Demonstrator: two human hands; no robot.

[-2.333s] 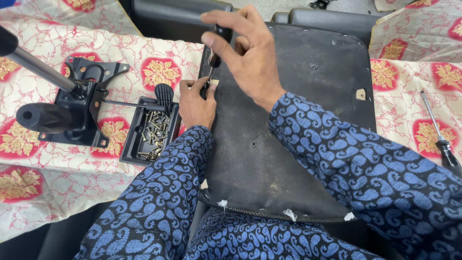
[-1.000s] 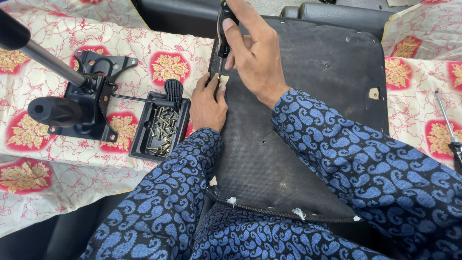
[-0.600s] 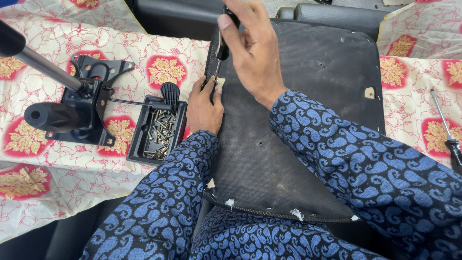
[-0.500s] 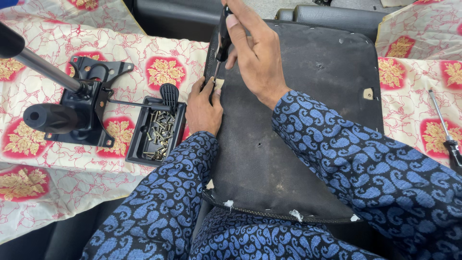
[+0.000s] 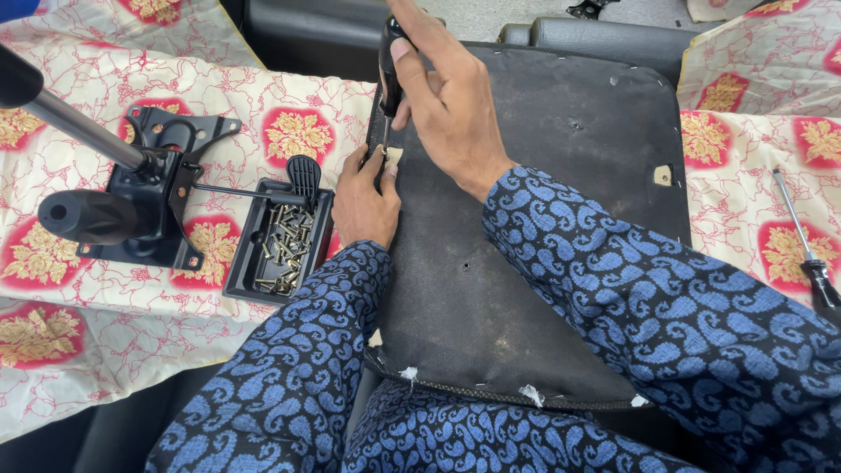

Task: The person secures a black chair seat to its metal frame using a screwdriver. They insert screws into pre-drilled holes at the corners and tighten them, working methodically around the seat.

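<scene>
Right hand (image 5: 451,105) closed around the black handle of a slim metal-shafted screwdriver (image 5: 387,83), tool held near upright, tip pointing down at the left edge of a black fabric-covered chair seat underside (image 5: 543,254). Left hand (image 5: 365,197) directly below the right, resting on that same seat edge, fingertips pinched at the screwdriver tip; whatever is pinched there too small to tell. Small pale patch of exposed material visible just beside those fingertips.

Immediately left of the left hand: shallow black plastic tray (image 5: 241,271) filled with loose metal screws (image 5: 285,250). Further left: black metal chair tilt mechanism (image 5: 153,206) with grey cylinder and black lever, lying on a cream cloth with red and gold floral medallions (image 5: 298,136). Well to the right of the right hand, beyond the seat: second screwdriver with black handle and bare steel shaft (image 5: 804,241), lying on the cloth, untouched. Both forearms in dark sleeves with blue paisley pattern (image 5: 631,298).
</scene>
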